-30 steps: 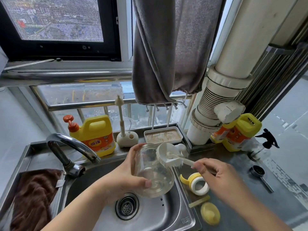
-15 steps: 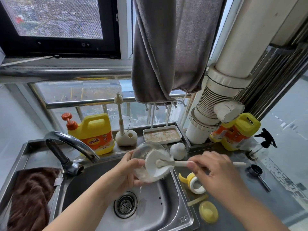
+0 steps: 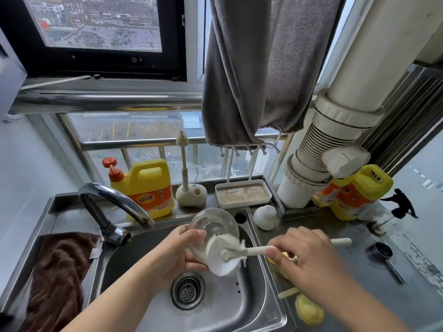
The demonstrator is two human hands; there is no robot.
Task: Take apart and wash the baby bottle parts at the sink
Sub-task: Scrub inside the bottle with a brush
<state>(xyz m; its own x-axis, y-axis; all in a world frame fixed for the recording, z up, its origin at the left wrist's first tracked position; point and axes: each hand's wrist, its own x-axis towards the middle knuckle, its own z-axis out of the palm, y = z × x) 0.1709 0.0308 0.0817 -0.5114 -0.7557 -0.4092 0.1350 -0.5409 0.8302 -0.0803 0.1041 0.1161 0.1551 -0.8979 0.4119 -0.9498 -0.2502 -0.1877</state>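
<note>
A clear glass bottle body (image 3: 212, 230) is held tilted over the sink (image 3: 239, 307), its open mouth turned toward the right. It is gripped by the left hand (image 3: 178, 250), fingers curled round its lower side and the thumb laid over the top. A white brush (image 3: 227, 254) is pressed head-first against the mouth of the bottle; its pale handle is clamped in the right hand (image 3: 309, 256), fingers closed over it, the handle end protruding to the right.

Writing: two embossed characters are seen on the sink's front right corner, too small to be read with confidence. An orange label with Chinese characters is carried by the yellow detergent jug (image 3: 146, 188) behind the faucet (image 3: 115, 207); a second yellow jug (image 3: 357, 192) with an orange label is noted at the right, text illegible.

Surroundings: a brown cloth (image 3: 57, 271) is draped left of the sink. A yellow cap (image 3: 308, 311) and a pale straw piece (image 3: 287, 293) are lying on the counter, partly hidden by the right forearm. A white rounded object (image 3: 266, 216), a tray (image 3: 243, 194) and a metal scoop (image 3: 383, 255) are also recorded.
</note>
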